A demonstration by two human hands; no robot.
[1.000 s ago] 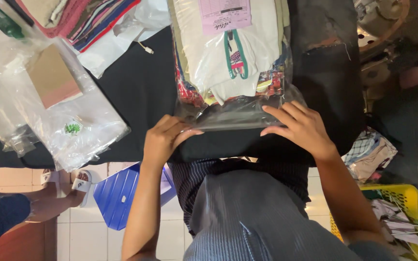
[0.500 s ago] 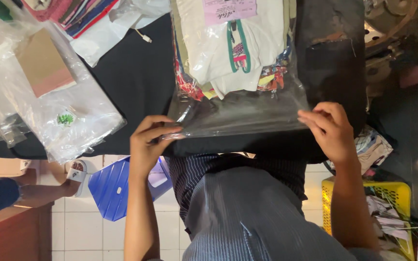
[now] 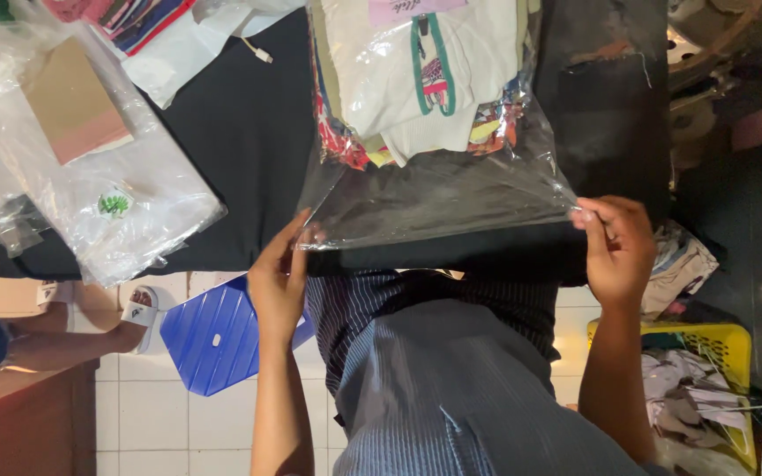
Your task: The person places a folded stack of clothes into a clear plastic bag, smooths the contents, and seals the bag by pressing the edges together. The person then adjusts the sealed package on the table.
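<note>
Where the counter (image 3: pixel 249 132) is bare: a black top, running across the upper part of the view.
Floor: pale tiles (image 3: pixel 134 423) below the counter's edge, with a blue plastic stool (image 3: pixel 222 339) standing on them.
Room, right side: a yellow basket (image 3: pixel 734 339) on the floor, holding crumpled cloth.
Room, left side: another person's foot in a white sandal (image 3: pixel 138 308) on the tiles beside the stool.
Clear plastic bag (image 3: pixel 438 189): lies on the counter, its open end at the near edge; folded clothes (image 3: pixel 416 79), white with green trim over patterned pieces, sit in its far half.
Left hand (image 3: pixel 280 278): fingers pressed together, pinching the bag's left corner.
Right hand (image 3: pixel 615 247): fingers closed, pinching the bag's right corner, so the mouth is pulled taut between both hands.
Second clear bag (image 3: pixel 125 211): on the counter's left, well apart, with brown card (image 3: pixel 72 110) inside.
Far left corner: a white packet and striped cloth (image 3: pixel 138 18).
</note>
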